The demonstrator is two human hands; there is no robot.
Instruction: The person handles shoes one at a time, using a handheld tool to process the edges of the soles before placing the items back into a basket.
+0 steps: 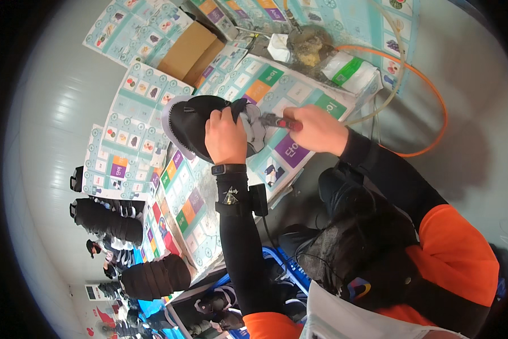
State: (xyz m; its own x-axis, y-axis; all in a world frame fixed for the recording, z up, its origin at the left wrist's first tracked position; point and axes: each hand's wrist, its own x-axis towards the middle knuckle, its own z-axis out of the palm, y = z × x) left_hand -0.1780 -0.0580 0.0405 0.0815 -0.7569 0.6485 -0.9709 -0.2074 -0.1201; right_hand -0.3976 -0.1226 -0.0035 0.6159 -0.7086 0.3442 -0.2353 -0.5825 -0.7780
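On the patterned work table, my left hand is closed on a black shoe with a pale sole and light stitching along its edge. The shoe lies on its side, and its grey-white inside shows near the opening. My right hand grips a slim dark tool with a red part. Its tip reaches to the shoe's opening; whether it touches the lining I cannot tell. A watch and a small black box sit along my left forearm.
An open cardboard box stands at the table's back left. At the far end are a stained pot, a white-green packet and an orange hose. Stacked black pieces stand left; a blue crate sits below. Another person works farther off.
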